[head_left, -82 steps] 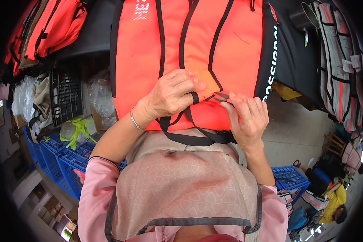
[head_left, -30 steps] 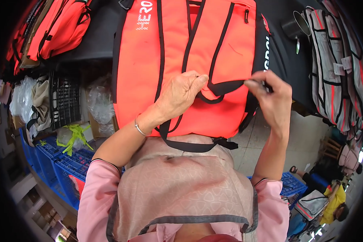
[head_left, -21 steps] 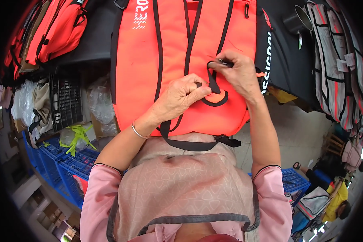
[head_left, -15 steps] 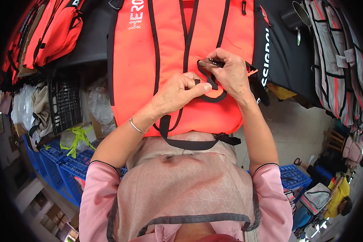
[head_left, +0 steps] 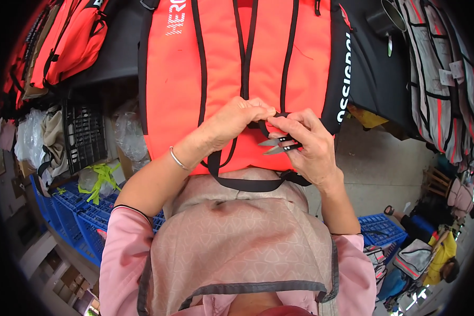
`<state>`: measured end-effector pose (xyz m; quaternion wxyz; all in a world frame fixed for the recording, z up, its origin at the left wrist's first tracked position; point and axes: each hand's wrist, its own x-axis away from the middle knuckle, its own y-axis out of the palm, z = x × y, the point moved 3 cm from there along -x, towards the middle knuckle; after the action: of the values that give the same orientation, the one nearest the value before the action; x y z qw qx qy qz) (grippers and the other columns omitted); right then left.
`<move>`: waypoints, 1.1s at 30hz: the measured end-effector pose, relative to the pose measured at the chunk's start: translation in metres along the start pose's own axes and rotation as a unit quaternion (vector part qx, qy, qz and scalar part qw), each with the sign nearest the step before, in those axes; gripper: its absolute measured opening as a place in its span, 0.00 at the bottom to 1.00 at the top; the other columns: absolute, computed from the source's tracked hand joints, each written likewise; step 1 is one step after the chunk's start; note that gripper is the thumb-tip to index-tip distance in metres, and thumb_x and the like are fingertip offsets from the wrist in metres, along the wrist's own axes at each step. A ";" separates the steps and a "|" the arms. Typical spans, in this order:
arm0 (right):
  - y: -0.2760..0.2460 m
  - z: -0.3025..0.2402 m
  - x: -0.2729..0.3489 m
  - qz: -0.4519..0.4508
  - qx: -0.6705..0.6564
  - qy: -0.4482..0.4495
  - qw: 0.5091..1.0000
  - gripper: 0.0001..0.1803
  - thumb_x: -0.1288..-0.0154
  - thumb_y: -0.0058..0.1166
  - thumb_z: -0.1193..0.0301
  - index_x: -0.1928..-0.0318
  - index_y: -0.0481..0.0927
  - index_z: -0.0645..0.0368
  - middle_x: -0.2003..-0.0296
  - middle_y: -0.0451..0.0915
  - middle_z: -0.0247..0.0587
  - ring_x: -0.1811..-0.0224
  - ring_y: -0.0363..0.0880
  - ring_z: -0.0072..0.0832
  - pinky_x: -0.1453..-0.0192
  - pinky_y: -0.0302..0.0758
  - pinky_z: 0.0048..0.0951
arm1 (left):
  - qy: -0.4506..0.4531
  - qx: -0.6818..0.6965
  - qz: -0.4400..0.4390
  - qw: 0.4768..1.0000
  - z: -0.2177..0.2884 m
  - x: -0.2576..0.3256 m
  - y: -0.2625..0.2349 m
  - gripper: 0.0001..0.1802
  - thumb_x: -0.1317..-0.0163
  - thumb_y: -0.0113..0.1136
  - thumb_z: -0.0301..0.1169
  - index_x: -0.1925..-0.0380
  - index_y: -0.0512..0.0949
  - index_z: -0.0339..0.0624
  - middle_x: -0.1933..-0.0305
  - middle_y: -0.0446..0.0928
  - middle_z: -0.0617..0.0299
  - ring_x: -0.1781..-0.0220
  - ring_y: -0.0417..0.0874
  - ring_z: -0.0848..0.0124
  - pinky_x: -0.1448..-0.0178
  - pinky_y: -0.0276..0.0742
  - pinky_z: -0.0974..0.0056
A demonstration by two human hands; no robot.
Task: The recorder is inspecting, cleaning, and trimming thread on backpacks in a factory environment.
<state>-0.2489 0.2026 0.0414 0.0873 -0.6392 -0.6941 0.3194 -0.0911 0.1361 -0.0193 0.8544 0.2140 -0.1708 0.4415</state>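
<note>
A bright orange-red backpack (head_left: pixel 175 100) with black side panels and black-edged shoulder straps lies in front of me. Over the lower end of its right shoulder strap, my left hand (head_left: pixel 231 120) pinches a bit of black strap edging with thumb and fingers. Close beside it, my right hand (head_left: pixel 316 145) holds a small pair of thread snips (head_left: pixel 286 143), blades apart and pointing left. The thumb and forefinger of that hand also meet at the black edging; the exact grip is partly hidden. A black webbing strap (head_left: pixel 247 185) hangs in a loop along the near edge, against my apron.
The bag rests on a black-covered table (head_left: pixel 124 47). More orange bags (head_left: pixel 76 45) lie at far left, and grey bags (head_left: pixel 432 68) at far right. Below stand blue plastic crates (head_left: pixel 382 229) and a black crate (head_left: pixel 84 137). A metal cup-like container (head_left: pixel 387 18) is at upper right.
My right hand has come down and turned, so the snips' blades now show. My left hand has shifted slightly up and right. The black strap piece stretched between the hands is now mostly covered.
</note>
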 end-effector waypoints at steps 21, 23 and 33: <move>-0.024 0.013 0.033 0.050 -0.120 0.090 0.987 0.10 0.49 0.48 0.90 0.69 0.76 0.65 0.69 0.71 0.36 0.71 0.69 0.22 0.64 0.69 0.20 | 0.045 0.070 0.032 0.996 -0.006 0.008 0.034 0.15 0.32 0.60 0.36 0.58 0.83 0.34 0.52 0.79 0.62 0.49 0.76 0.78 0.41 0.69 0.70; -0.037 0.011 0.041 0.128 -0.026 0.192 0.973 0.12 0.41 0.63 0.77 0.57 0.80 0.65 0.64 0.75 0.37 0.64 0.75 0.25 0.57 0.73 0.23 | 0.054 0.053 0.054 0.996 -0.014 0.009 0.040 0.15 0.31 0.58 0.36 0.58 0.83 0.34 0.51 0.78 0.63 0.49 0.75 0.78 0.41 0.67 0.71; -0.034 0.003 0.069 0.169 0.125 0.127 0.969 0.15 0.47 0.70 0.74 0.59 0.81 0.64 0.66 0.83 0.43 0.66 0.81 0.35 0.61 0.76 0.32 | 0.152 0.064 0.121 0.979 -0.013 0.013 0.059 0.16 0.32 0.60 0.34 0.73 0.86 0.33 0.53 0.79 0.60 0.52 0.76 0.78 0.48 0.68 0.72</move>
<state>-0.2903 0.2674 0.0383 0.1984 -0.7669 -0.5136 0.3297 -0.1317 0.1825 -0.0112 0.7952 0.1759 -0.0349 0.5792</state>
